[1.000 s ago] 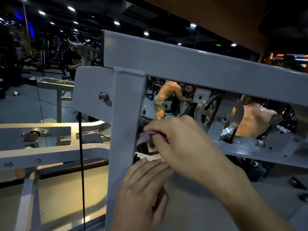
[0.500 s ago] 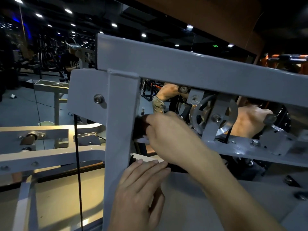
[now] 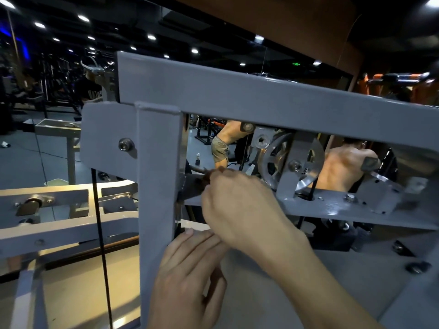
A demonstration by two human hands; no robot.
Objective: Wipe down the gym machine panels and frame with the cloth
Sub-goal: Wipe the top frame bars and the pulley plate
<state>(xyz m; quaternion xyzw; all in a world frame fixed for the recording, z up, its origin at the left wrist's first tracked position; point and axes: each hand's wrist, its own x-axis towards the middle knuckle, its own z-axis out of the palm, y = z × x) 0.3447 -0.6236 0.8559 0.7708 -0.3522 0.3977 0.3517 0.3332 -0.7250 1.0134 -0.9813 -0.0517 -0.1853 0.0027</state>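
Observation:
A grey steel machine frame fills the view: an upright post (image 3: 158, 186), a wide top beam (image 3: 261, 98) and a lower cross bar (image 3: 356, 210). My right hand (image 3: 240, 205) reaches in just right of the post, fingers curled round a small dark cloth (image 3: 206, 179) pressed on the near end of the cross bar. Only a dark scrap of cloth shows past the fingertips. My left hand (image 3: 187, 281) rests below it against the post's right edge, fingers straight and holding nothing.
A metal pulley wheel (image 3: 278, 160) and bracket sit right of my right hand. A black cable (image 3: 101, 245) hangs left of the post. A bolted side plate (image 3: 107, 138) and white lever arms (image 3: 59, 231) lie left. Other people exercise behind the frame.
My right hand has shifted a little right and up along the cross bar, and the purple fold of cloth seen earlier is now tucked under the fingers. The left hand stays put.

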